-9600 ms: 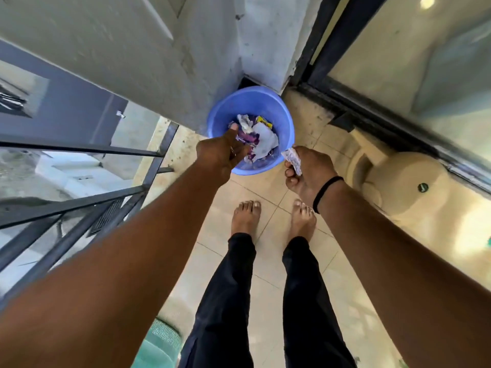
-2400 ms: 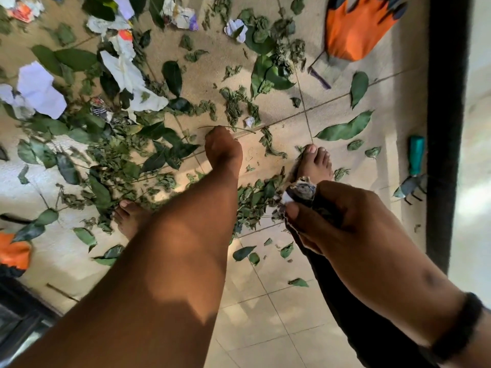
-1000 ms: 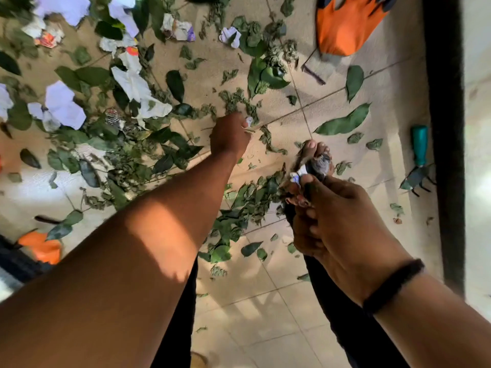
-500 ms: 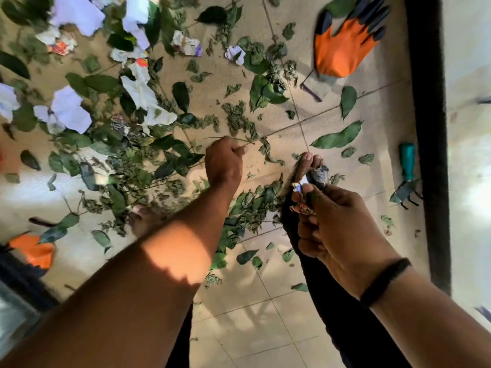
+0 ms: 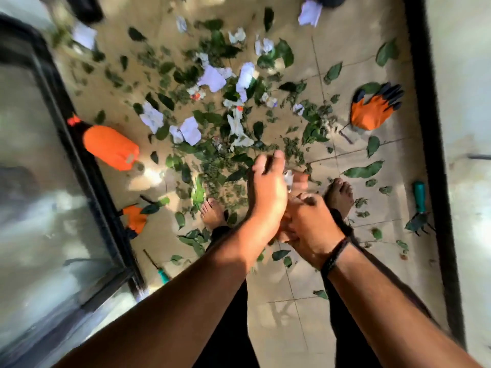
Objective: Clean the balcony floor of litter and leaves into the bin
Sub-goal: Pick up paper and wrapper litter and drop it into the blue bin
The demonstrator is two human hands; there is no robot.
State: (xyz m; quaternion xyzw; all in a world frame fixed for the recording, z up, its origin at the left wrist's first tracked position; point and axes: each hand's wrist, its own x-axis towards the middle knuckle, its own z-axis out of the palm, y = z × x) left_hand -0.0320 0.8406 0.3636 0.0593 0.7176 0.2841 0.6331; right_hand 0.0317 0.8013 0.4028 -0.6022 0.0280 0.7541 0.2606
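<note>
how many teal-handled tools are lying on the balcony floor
2: a hand rake by the right door frame, and a thin tool near the left glass door. The frame is blurred, so others may hide under the leaves.

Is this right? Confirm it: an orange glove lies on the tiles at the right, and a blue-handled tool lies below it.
Not quite. In the head view the tool below the orange glove on the tiles has a green handle, not blue.

A beige tiled floor (image 5: 305, 309) is carrying scattered green leaves (image 5: 362, 170), white paper scraps (image 5: 190, 130), an orange glove (image 5: 372, 110) at the right, a green-handled hand rake (image 5: 419, 205) beside the dark frame, and 2 bare feet (image 5: 212, 213) are standing on it.
</note>
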